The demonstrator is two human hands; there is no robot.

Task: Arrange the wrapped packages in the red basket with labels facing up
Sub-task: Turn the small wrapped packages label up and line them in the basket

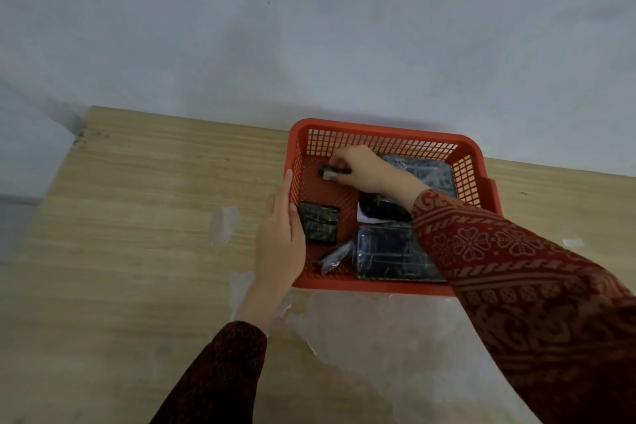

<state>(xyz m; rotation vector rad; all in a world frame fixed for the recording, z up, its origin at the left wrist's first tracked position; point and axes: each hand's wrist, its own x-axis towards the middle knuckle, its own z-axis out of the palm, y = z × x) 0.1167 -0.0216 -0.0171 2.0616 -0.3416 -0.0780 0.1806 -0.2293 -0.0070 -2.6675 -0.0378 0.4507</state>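
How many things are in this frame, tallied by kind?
Red basket: 1
Dark wrapped packages in the basket: 6, one pinched in the right hand
Hands: 2; the left hand rests on the basket's left wall
Total: 9

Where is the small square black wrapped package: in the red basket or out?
In: the small square black wrapped package lies on the red plastic basket's floor.
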